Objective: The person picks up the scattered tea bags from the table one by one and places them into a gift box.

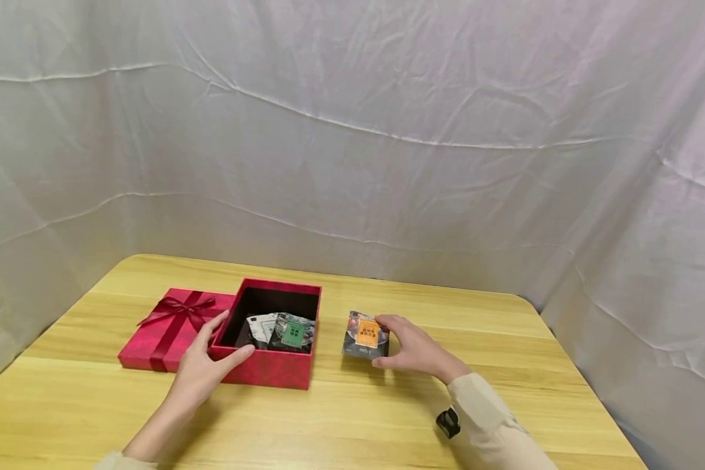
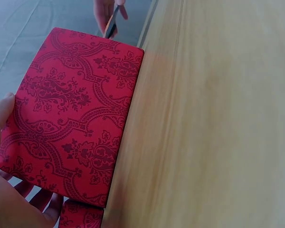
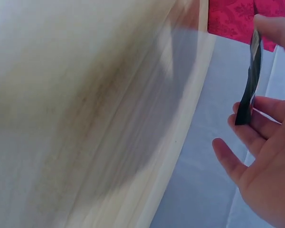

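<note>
Above the table, right of the box, my right hand (image 1: 414,349) pinches a flat dark square sachet (image 1: 365,335) with an orange label between thumb and fingertips. In the right wrist view the sachet (image 3: 251,76) shows edge-on. My left hand (image 1: 202,365) holds the near left corner of a red patterned gift box (image 1: 270,367), its thumb over the near rim and its fingers along the left side. Inside the open box lie a sachet with a green label (image 1: 294,331) and a white-and-grey sachet (image 1: 261,328), partly overlapped.
A red box lid (image 1: 147,339) with a dark red ribbon bow (image 1: 185,310) lies left of the box, against it. Everything stands on a light wooden table (image 1: 341,424). A pale cloth curtain (image 1: 352,163) hangs behind and at both sides.
</note>
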### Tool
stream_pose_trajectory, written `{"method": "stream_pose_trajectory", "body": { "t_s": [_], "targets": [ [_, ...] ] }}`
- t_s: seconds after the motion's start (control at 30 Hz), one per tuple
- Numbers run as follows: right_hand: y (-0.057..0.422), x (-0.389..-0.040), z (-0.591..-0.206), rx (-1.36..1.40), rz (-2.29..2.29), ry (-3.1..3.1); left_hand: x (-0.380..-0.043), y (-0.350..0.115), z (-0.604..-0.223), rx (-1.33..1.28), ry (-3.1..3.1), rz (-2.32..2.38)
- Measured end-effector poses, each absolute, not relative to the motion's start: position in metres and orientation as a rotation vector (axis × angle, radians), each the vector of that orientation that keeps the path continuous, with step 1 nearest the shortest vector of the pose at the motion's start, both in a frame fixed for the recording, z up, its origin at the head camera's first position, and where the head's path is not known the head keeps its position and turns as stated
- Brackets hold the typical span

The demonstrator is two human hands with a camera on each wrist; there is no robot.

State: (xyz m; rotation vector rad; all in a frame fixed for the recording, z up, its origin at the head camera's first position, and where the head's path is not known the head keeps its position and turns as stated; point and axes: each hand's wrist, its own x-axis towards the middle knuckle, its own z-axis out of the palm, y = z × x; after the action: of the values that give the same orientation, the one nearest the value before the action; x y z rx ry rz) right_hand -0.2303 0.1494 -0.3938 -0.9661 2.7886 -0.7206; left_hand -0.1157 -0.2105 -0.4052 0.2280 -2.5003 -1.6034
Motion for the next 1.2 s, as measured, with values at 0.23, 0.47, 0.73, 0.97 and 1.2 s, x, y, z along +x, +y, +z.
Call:
{"method": "stream_pose_trajectory", "body": {
  "t_s": [0.23,0.47,0.73,0.97,1.2],
  "targets": [
    [0.152,-0.221,-0.388,-1.012,-0.722,2.773,-0.116,-0.211,-0.406,0.234,-2.500,-1.607],
    [0.152,-0.214,-0.383,-1.061,-0.726,2.771,-0.116,-0.210,-0.406,0.235,-2.502,-1.615],
    [0.150,-0.207,-0.375,-1.101,-0.738,2.784,-0.117,-0.210,-0.406,0.231,-2.504,-1.617],
    [0.148,-0.205,-0.369,-1.074,-0.812,2.766,-0.117,-0.210,-0.406,0.236,-2.510,-1.625],
    [0.145,-0.207,-0.362,-1.099,-0.837,2.749,-0.116,-0.211,-0.406,0.239,-2.514,-1.633]
  ]
}}
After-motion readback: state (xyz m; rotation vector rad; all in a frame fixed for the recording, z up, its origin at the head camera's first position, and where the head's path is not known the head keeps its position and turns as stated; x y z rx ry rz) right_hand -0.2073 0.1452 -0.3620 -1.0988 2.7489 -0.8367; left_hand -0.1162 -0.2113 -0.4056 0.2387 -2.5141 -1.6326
